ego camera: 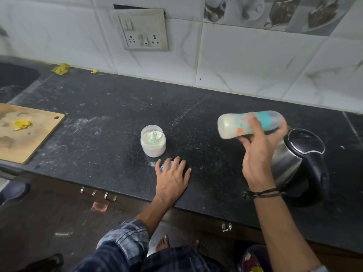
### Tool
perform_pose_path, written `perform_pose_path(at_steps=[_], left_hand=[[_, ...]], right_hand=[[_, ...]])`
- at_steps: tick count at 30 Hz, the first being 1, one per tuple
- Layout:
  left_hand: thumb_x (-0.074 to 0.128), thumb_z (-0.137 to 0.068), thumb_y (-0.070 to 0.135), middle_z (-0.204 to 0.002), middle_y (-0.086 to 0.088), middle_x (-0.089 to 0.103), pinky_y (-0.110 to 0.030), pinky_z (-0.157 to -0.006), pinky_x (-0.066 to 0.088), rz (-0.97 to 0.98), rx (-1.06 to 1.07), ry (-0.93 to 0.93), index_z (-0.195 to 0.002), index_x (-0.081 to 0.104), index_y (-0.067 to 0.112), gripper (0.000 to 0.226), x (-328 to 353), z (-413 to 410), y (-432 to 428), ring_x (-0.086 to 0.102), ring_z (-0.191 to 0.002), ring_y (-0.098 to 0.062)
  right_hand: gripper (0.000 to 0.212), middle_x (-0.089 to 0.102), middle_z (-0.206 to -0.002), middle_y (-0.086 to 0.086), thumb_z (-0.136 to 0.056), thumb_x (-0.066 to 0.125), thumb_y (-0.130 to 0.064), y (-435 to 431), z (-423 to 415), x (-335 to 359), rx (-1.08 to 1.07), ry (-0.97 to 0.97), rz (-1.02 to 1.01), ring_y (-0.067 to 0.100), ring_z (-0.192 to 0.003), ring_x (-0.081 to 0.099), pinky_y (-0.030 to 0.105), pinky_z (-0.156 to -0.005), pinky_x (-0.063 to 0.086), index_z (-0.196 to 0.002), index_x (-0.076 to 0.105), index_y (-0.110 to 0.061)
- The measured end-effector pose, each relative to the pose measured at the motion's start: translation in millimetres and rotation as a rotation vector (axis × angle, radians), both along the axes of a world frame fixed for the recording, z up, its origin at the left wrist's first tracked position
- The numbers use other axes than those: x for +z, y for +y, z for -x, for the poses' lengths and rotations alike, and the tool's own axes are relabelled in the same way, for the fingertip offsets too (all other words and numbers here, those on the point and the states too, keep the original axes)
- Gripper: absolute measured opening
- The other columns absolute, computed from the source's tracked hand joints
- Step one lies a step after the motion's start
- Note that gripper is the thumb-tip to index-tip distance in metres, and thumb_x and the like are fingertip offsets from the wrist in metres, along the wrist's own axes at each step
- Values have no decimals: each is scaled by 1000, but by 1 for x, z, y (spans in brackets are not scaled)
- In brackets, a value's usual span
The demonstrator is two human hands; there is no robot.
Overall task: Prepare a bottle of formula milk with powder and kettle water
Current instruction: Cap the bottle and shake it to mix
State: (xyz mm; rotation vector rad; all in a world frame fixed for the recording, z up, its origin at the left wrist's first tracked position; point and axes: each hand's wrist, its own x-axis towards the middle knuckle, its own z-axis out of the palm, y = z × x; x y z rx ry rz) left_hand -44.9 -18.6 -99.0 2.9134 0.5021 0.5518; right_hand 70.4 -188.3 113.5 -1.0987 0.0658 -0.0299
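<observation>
My right hand (259,152) grips a baby bottle (233,125) that lies nearly sideways in the air, its base to the left; it holds milky white liquid and bears teal and orange prints. The bottle looks blurred. Just right of it stands a steel kettle (294,161) with a black lid and handle. An open jar of white powder (153,141) with a pale green scoop inside stands at the counter's middle. My left hand (172,177) rests flat on the counter, its fingers over the jar's bluish lid (164,166).
The black stone counter (117,114) is dusted with powder. A wooden cutting board (23,134) with a yellow scrap lies at the left, a dark sink (15,79) behind it. A switch and socket plate (143,30) sits on the tiled wall. Drawer handles run below the counter's front edge.
</observation>
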Motion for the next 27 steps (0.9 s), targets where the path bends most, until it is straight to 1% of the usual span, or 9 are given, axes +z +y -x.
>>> perform_pose_path(at_steps=[2, 4, 6, 11, 14, 19, 23, 24, 27], left_hand=[[46, -103, 54, -129, 6, 61, -57, -114, 24, -1, -8, 14, -121, 63, 29, 35, 1, 0, 0, 56, -121, -24], [46, -103, 54, -129, 6, 61, -57, -114, 25, 4, -3, 15, -121, 63, 29, 35, 2, 0, 0, 57, -120, -25], [46, -103, 54, -129, 6, 61, -58, -114, 25, 6, 0, 21, -121, 63, 29, 36, 3, -1, -1, 57, -121, -25], [47, -103, 54, -130, 6, 61, -57, -115, 24, 8, -2, 39, -121, 64, 29, 36, 6, 1, -1, 57, -122, -25], [48, -103, 54, -130, 6, 61, -58, -115, 27, 17, -1, 37, -122, 64, 28, 36, 7, 1, -2, 57, -122, -25], [46, -104, 54, -131, 4, 62, -58, -115, 29, 24, -3, 47, -123, 64, 27, 37, 10, 1, -2, 57, -123, -26], [47, -104, 54, -131, 5, 62, -58, -115, 28, 25, -8, 51, -123, 65, 28, 37, 9, 2, -1, 58, -123, -26], [47, -104, 54, -131, 5, 62, -58, -115, 28, 27, -7, 53, -123, 65, 28, 37, 8, 2, -1, 58, -123, -26], [47, -104, 54, -131, 5, 61, -58, -115, 28, 29, 1, 55, -124, 64, 28, 37, 8, 1, -1, 58, -123, -26]], right_hand=[[67, 65, -121, -2, -88, 82, -12, 1, 2, -3, 104, -7, 101, 17, -108, 74, 35, -74, 63, -138, 43, -33], [68, 68, -116, -3, -89, 81, -13, 0, 3, -5, 95, 24, 49, 17, -107, 74, 35, -74, 62, -140, 42, -33], [69, 66, -120, 2, -89, 80, -15, -2, 3, -6, 61, 58, -27, 17, -107, 74, 36, -76, 62, -142, 40, -32], [73, 64, -129, 7, -89, 80, -17, -2, 2, -10, 95, 102, 16, 19, -111, 73, 36, -77, 63, -147, 39, -32], [72, 63, -131, 8, -90, 79, -17, -5, 0, -8, 89, 122, -9, 22, -115, 71, 39, -80, 63, -147, 39, -31], [71, 60, -134, 4, -90, 80, -17, -7, -2, 0, -87, 38, -81, 18, -113, 71, 43, -81, 63, -145, 36, -26], [71, 68, -117, -6, -90, 79, -9, -3, 2, 3, 67, -18, 77, 14, -104, 74, 39, -77, 64, -146, 36, -24], [73, 71, -113, -9, -89, 79, -9, -3, 2, 4, 50, -38, 73, 14, -104, 74, 40, -77, 64, -146, 36, -23], [74, 64, -127, -1, -86, 82, -18, -7, -2, 5, -97, -32, -79, 16, -110, 72, 40, -78, 62, -143, 35, -24]])
